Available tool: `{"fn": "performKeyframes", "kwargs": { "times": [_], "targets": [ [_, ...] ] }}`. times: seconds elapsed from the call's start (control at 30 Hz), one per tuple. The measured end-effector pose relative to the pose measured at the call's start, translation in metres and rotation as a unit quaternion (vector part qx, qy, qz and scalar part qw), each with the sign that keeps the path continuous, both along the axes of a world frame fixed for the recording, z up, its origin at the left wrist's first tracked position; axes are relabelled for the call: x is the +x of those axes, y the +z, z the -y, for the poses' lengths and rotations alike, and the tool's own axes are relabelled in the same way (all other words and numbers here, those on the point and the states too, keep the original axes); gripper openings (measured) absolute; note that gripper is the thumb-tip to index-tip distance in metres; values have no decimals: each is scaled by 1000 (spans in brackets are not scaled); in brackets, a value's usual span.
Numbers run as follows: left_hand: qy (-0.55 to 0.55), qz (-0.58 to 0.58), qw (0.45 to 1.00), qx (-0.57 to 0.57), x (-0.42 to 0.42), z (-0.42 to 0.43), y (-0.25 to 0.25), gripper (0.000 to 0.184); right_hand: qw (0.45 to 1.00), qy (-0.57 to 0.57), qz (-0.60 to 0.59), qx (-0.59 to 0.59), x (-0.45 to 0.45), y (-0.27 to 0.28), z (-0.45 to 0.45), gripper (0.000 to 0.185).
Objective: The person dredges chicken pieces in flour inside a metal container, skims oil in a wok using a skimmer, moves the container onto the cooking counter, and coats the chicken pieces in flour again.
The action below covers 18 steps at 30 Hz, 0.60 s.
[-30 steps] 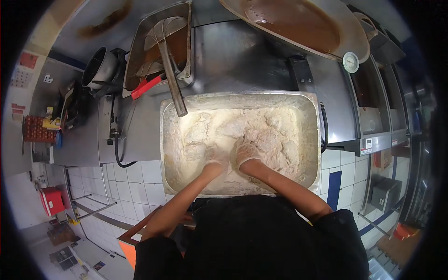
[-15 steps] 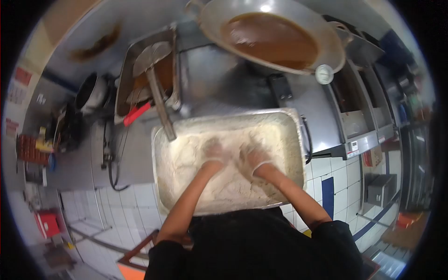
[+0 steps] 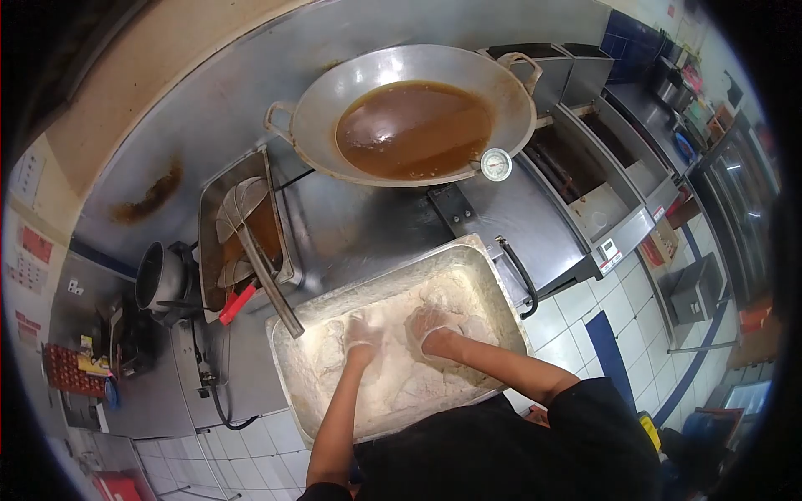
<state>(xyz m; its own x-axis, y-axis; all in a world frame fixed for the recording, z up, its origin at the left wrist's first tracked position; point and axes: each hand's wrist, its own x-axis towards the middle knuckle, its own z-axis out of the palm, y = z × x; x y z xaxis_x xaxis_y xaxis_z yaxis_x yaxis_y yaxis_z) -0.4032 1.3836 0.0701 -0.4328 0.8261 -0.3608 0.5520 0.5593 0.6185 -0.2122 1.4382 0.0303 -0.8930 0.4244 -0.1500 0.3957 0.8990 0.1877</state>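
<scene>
A large metal tray (image 3: 288, 380) holds pale flour with lumpy coated pieces partly buried in it. Both hands wear thin clear gloves dusted with flour. My left hand (image 3: 362, 336) is down in the flour left of the tray's middle. To its right, my right hand (image 3: 428, 324) touches the flour near a lumpy piece. Flour and blur hide the fingers of both hands, so what they hold, if anything, does not show.
Behind the tray stands a wide wok (image 3: 309, 108) of brown liquid with a dial thermometer (image 3: 495, 164) on its rim. At the left, a deep pan (image 3: 209, 284) holds strainers; one long handle (image 3: 271, 288) reaches over the tray's corner. Fryer wells (image 3: 576, 167) lie at the right.
The view has tilted up and turned, so the whole wok shows and the tray sits lower and slanted. Both hands have shifted within the flour, and the flour's surface looks different.
</scene>
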Motion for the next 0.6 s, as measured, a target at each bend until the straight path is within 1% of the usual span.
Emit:
{"fn": "performKeyframes", "kwargs": {
  "times": [0.03, 0.07, 0.1, 0.13, 0.17, 0.2, 0.23, 0.27, 0.3, 0.33, 0.4, 0.43, 0.47, 0.5, 0.53, 0.57, 0.6],
  "targets": [
    [46, -29, 998, 44, -5, -2, 0, 53, 990, 63, -6, 125, 2, 1, 2, 46],
    [46, -28, 998, 45, -11, -5, -2, 53, 990, 64, -4, 126, -5, 0, -4, 46],
    [42, -85, 995, 39, -13, -9, 9, 48, 997, -59, -33, -30, -22, 14, -14, 43],
    [41, -140, 989, 29, -13, -9, 15, 43, 964, -177, -56, -188, -32, 22, -21, 41],
    [20, -267, 958, 101, -10, -2, 11, 41, 969, -160, -162, -100, -33, 6, -28, 41],
    [-3, -387, 908, 162, -5, 11, 5, 38, 955, -138, -263, -18, -33, -15, -31, 41],
    [8, -382, 915, 132, -5, 25, 0, 38, 962, -143, -216, -91, -32, 31, -35, 41],
    [-134, -326, 933, 68, -7, 34, -1, 39, 962, -145, -166, -162, -34, 80, -37, 41],
    [-273, -255, 927, 14, -9, 47, -6, 40, 962, -132, -155, -181, -28, 57, -31, 41],
    [-265, -245, 933, -3, -3, 69, -22, 40, 970, -40, -177, -163, -13, 25, -29, 37],
    [-344, -254, 891, 151, 13, 93, -56, 42, 967, 60, -200, -146, -5, 19, -13, 34],
    [-338, -251, 895, 147, 24, 93, -40, 42, 959, 44, -146, -240, 2, 49, 4, 37],
    [-274, -132, 953, 18, 40, 90, -5, 46, 939, 25, -87, -331, 8, 73, 15, 40],
    [-200, -7, 973, -111, 50, 87, 15, 50, 938, 28, -82, -335, 11, 83, 18, 40],
    [-198, -3, 973, -117, 54, 89, 14, 50, 937, 25, 8, -349, 14, 89, 23, 38],
    [-216, -18, 966, -140, 59, 92, 13, 54, 928, 23, 99, -359, 16, 90, 27, 36],
    [-234, -34, 958, -162, 62, 93, 13, 58, 926, 24, 103, -364, 17, 85, 28, 36]
  ]
}}
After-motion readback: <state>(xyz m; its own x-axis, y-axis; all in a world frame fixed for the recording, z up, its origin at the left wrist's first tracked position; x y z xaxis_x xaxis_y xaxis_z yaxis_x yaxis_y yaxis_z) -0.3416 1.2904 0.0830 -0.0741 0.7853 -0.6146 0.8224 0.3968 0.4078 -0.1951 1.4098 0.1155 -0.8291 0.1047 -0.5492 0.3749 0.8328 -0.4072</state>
